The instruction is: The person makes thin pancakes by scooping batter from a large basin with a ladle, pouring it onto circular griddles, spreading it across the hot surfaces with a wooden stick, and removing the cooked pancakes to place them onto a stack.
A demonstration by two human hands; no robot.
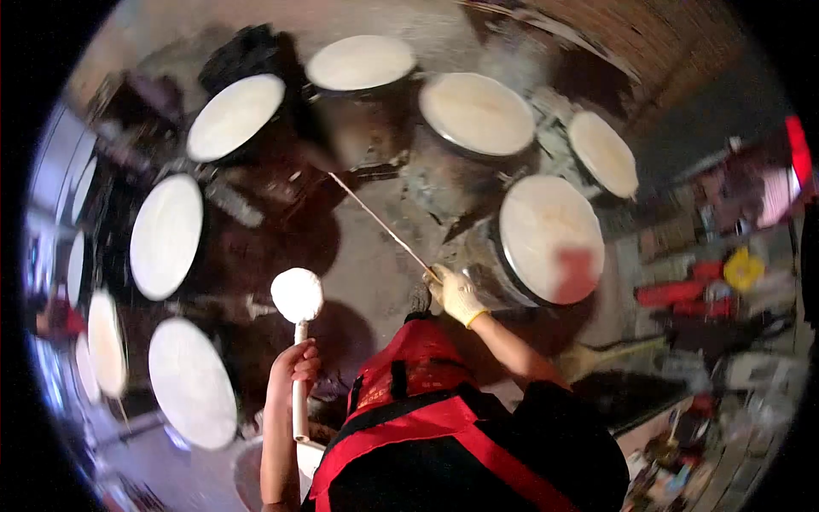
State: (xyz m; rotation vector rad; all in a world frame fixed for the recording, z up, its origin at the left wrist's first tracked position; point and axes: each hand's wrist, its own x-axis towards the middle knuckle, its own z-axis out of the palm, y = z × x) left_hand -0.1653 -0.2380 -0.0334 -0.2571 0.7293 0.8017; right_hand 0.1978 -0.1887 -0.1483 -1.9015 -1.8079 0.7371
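Note:
My left hand (294, 367) is bare and wrapped round the pale handle of a mallet-like tool (299, 294). Its round white head points up and away from me. My right hand (458, 296) wears a whitish glove with a yellow cuff and is closed on the near end of a thin pale stick (380, 220). This stick slants forward and to the left above the floor. Close by the gloved hand, on its right, stands a large drum (546, 222) with a cream round top and a blurred red mark.
More drums with pale round tops curve around me, among them one at the left (167, 237), one at the back (362, 62) and one at the back right (476, 113). Red items and a yellow round item (744, 269) lie among clutter at the far right.

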